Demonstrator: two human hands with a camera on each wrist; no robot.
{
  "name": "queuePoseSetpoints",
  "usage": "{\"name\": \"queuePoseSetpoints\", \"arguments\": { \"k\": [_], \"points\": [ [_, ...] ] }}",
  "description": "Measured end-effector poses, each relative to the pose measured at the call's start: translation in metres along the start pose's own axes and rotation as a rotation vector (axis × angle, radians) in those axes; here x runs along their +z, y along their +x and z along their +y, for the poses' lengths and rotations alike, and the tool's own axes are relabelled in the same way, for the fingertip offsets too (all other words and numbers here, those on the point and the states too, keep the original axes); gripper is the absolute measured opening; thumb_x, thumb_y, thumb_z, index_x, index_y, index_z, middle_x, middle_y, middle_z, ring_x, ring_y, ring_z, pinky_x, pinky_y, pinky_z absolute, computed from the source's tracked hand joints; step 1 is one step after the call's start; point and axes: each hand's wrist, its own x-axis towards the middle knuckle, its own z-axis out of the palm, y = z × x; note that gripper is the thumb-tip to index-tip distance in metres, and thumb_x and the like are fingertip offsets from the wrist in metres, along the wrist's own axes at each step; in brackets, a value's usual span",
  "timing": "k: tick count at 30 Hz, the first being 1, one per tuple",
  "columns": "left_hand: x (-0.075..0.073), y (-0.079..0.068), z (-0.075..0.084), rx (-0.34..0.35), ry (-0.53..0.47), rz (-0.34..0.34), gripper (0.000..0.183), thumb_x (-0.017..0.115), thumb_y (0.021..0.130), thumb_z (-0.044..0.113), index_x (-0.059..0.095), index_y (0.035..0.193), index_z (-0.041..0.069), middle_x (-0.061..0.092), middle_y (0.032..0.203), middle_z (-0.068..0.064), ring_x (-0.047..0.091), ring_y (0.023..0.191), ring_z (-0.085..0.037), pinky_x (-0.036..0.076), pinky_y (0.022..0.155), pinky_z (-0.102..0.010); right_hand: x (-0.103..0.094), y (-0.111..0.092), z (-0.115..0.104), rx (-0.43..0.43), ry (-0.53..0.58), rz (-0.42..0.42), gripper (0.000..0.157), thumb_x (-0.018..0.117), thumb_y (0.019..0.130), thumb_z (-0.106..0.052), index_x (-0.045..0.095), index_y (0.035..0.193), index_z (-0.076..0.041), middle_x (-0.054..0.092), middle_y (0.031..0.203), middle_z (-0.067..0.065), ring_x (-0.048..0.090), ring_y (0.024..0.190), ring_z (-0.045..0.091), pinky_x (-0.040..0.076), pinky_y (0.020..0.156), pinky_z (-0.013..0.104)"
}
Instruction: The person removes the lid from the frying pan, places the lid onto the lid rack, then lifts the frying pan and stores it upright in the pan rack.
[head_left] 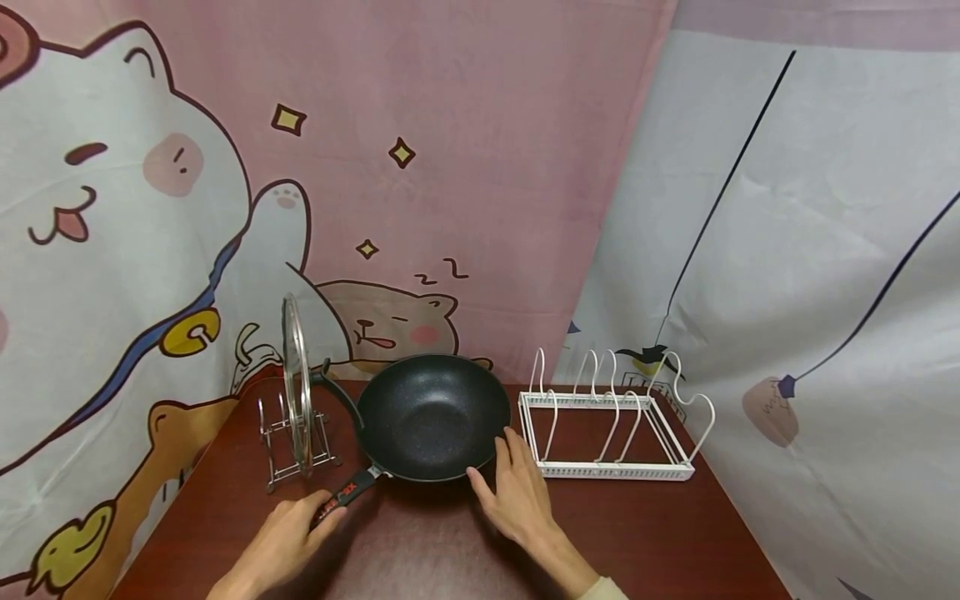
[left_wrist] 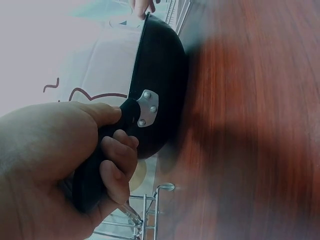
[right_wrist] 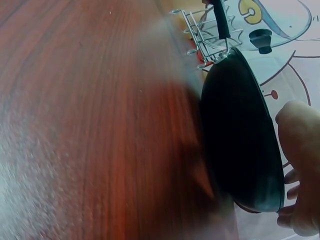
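Note:
A dark wok [head_left: 435, 417] stands in the middle, its inside facing up and forward. My left hand [head_left: 281, 533] grips its black handle [head_left: 348, 492]; in the left wrist view, the fingers of this hand [left_wrist: 60, 155] curl round the handle [left_wrist: 92, 175] below a riveted metal bracket [left_wrist: 149, 107]. Against the wok's right front rim rests my right hand [head_left: 517, 492], fingers and thumb fairly straight. The right wrist view shows part of this hand [right_wrist: 302, 160] beside the rim of the wok [right_wrist: 240, 135], with some fingertips hidden.
On the left, a glass lid [head_left: 298, 392] stands upright in a small wire rack [head_left: 273, 479]. A white rack [head_left: 615, 471] with several tall loops is to the right on the brown table [head_left: 427, 558]. A printed curtain [head_left: 510, 167] hangs behind.

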Motion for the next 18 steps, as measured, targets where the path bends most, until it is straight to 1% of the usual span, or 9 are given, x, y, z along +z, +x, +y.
{"name": "queuePoseSetpoints", "arguments": {
  "k": [4,8,12,18],
  "points": [
    [0.0015,-0.0013,0.0023,-0.010,0.008,0.007,0.028,0.079,0.108,0.028,0.060,0.087,0.024,0.043,0.069,0.015,0.039,0.059,0.001,0.035,0.061,-0.022,0.0019,-0.0015,-0.0040,0.000,-0.017,0.022,0.073,0.080,0.101,-0.051,0.067,0.142,0.008,0.062,0.157,0.029,0.063,0.142,0.045,0.059,0.112,0.059],
    [0.0038,-0.0029,0.0041,-0.005,0.013,0.017,0.027,0.079,0.107,0.028,0.061,0.087,0.024,0.044,0.069,0.015,0.039,0.060,0.001,0.035,0.061,-0.023,0.0037,-0.0027,-0.0062,0.007,-0.042,0.042,0.070,0.081,0.100,-0.049,0.068,0.139,0.008,0.063,0.154,0.029,0.065,0.137,0.045,0.060,0.107,0.058],
    [0.0051,-0.0036,0.0064,-0.016,0.010,0.015,0.027,0.080,0.107,0.029,0.062,0.087,0.025,0.044,0.069,0.015,0.040,0.060,0.001,0.035,0.062,-0.023,0.0054,-0.0036,-0.0057,0.019,-0.053,0.042,0.070,0.081,0.100,-0.048,0.068,0.139,0.008,0.063,0.154,0.029,0.066,0.137,0.045,0.060,0.108,0.058],
    [0.0066,-0.0046,0.0095,-0.024,-0.012,0.017,0.026,0.080,0.107,0.029,0.063,0.088,0.024,0.045,0.069,0.015,0.040,0.059,0.001,0.035,0.061,-0.022,0.0077,-0.0033,-0.0021,0.030,-0.036,0.031,0.070,0.080,0.101,-0.048,0.067,0.141,0.009,0.062,0.156,0.029,0.065,0.139,0.047,0.059,0.110,0.059]
  ]
}}
